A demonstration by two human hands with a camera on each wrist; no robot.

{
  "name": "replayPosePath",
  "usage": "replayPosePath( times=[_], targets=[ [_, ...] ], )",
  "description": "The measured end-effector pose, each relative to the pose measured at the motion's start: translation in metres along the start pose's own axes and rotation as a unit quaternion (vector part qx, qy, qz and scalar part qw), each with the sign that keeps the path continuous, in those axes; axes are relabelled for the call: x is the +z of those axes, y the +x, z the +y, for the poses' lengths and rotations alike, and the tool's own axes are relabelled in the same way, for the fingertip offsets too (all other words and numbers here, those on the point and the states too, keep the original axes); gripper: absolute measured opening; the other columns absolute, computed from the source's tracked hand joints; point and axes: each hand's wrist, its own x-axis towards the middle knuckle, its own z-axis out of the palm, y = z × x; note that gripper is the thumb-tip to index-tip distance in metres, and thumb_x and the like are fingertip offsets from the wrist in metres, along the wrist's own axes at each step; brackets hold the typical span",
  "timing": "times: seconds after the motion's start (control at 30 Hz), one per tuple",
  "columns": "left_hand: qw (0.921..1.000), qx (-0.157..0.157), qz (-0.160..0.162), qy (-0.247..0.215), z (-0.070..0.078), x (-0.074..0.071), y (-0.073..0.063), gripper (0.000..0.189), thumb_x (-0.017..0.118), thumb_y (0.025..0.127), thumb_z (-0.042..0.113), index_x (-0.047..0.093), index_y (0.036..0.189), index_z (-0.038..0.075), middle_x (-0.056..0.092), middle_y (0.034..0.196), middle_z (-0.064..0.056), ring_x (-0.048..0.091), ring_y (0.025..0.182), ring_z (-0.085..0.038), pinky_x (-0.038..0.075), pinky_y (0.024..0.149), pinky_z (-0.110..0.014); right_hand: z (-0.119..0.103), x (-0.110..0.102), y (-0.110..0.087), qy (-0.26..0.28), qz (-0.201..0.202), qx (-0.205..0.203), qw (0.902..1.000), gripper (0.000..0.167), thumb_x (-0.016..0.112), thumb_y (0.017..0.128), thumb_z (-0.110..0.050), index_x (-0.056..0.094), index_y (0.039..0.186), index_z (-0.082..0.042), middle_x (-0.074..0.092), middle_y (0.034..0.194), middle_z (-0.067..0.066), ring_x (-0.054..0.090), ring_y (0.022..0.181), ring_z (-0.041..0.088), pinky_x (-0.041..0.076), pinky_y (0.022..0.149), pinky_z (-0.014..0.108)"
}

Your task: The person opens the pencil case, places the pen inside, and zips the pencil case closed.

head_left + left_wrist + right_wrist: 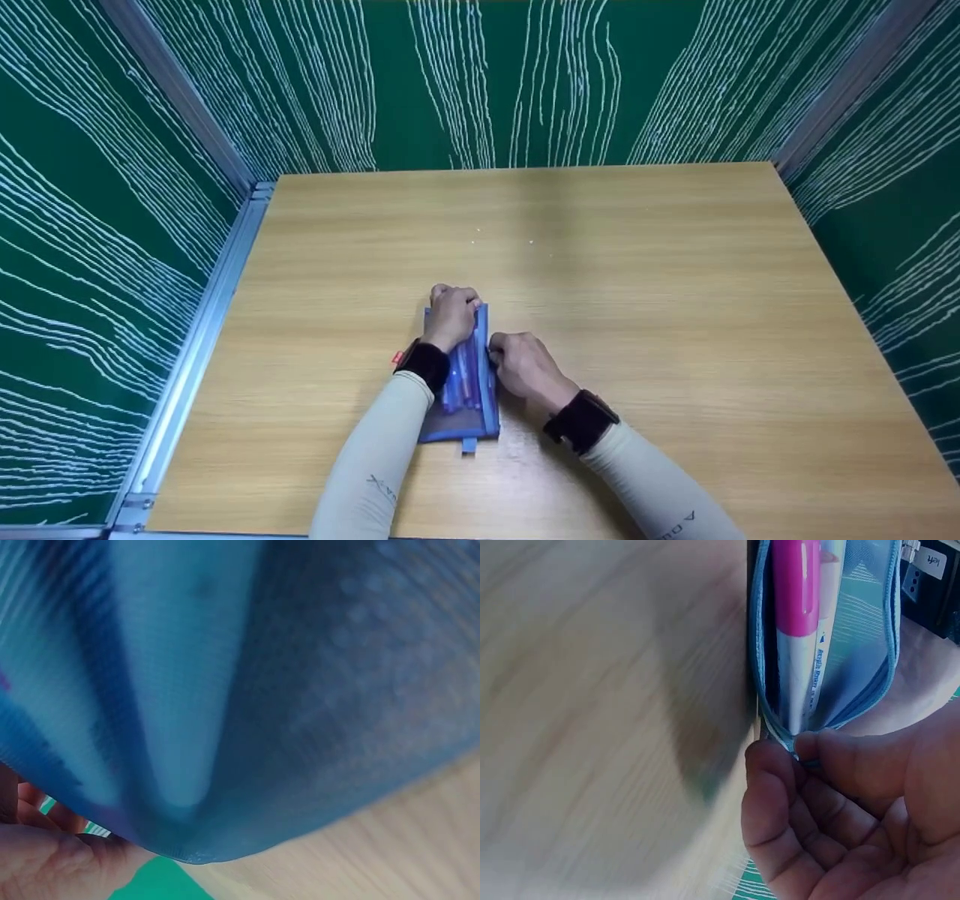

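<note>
A blue mesh zip pouch [454,422] lies on the table with several markers [459,386] inside, seen through the mesh. My left hand [451,315] grips the pouch near its far end. At the pouch's right edge, my right hand [525,365] pinches the zipper [894,637] between thumb and forefinger; the pull itself is hidden by the fingertips. Above that pinch, in the right wrist view, the zipper stands parted and shows a marker with a pink cap [798,589]. Mesh [360,705] fills most of the left wrist view, with part of the left hand below it.
The wooden table [660,285] stretches around the pouch. Green walls with white wavy lines [465,82] enclose its back and sides. A metal rail [202,330] runs along the left edge. A small red tag [397,358] sticks out on the pouch's left side.
</note>
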Motion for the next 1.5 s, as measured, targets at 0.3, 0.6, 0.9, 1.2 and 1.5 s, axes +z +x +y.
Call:
replayPosePath(
  times=[0.3, 0.6, 0.9, 1.2, 1.5],
  targets=[
    [0.9996, -0.025, -0.011, 0.01, 0.0, 0.002, 0.001, 0.016, 0.064, 0.098, 0.015, 0.077, 0.092, 0.007, 0.076, 0.097, -0.009, 0.053, 0.12, -0.039, 0.034, 0.109, -0.046, -0.001, -0.001, -0.007, 0.004, -0.003, -0.008, 1.0, 0.016, 0.067, 0.094, -0.004, 0.065, 0.079, -0.01, 0.06, 0.068, -0.002, 0.06, 0.066, 0.017, 0.052, 0.062, 0.038],
    [0.9997, -0.018, -0.013, 0.011, 0.001, 0.002, 0.002, 0.015, 0.065, 0.098, 0.014, 0.077, 0.092, 0.006, 0.076, 0.097, -0.009, 0.055, 0.114, -0.039, 0.036, 0.106, -0.048, -0.001, -0.002, -0.01, 0.008, 0.002, -0.016, 0.9998, 0.018, 0.068, 0.093, -0.004, 0.064, 0.077, -0.01, 0.058, 0.067, -0.003, 0.056, 0.064, 0.016, 0.05, 0.06, 0.038],
    [0.9998, -0.008, -0.017, 0.008, 0.001, 0.002, 0.001, 0.015, 0.063, 0.099, 0.01, 0.076, 0.093, 0.004, 0.077, 0.096, -0.01, 0.059, 0.1, -0.039, 0.037, 0.101, -0.048, -0.001, -0.001, -0.011, 0.004, 0.009, -0.017, 0.9998, 0.021, 0.068, 0.094, -0.005, 0.062, 0.075, -0.011, 0.057, 0.067, -0.003, 0.055, 0.063, 0.015, 0.049, 0.058, 0.037],
    [0.9993, -0.021, -0.026, 0.016, 0.001, 0.002, 0.003, 0.017, 0.062, 0.101, 0.013, 0.076, 0.095, 0.006, 0.077, 0.099, -0.01, 0.061, 0.101, -0.04, 0.038, 0.1, -0.049, -0.003, -0.001, -0.016, 0.01, -0.01, -0.006, 0.9999, 0.019, 0.067, 0.095, -0.005, 0.064, 0.077, -0.011, 0.059, 0.069, -0.002, 0.056, 0.064, 0.015, 0.05, 0.06, 0.036],
    [0.9992, -0.012, -0.029, 0.023, 0.005, 0.0, 0.002, 0.016, 0.062, 0.101, 0.012, 0.076, 0.095, 0.006, 0.077, 0.098, -0.01, 0.064, 0.098, -0.038, 0.039, 0.098, -0.05, -0.003, -0.002, -0.02, 0.014, -0.022, -0.005, 0.9997, 0.018, 0.067, 0.095, -0.005, 0.065, 0.079, -0.012, 0.058, 0.068, -0.005, 0.056, 0.064, 0.013, 0.05, 0.059, 0.033]
  ],
)
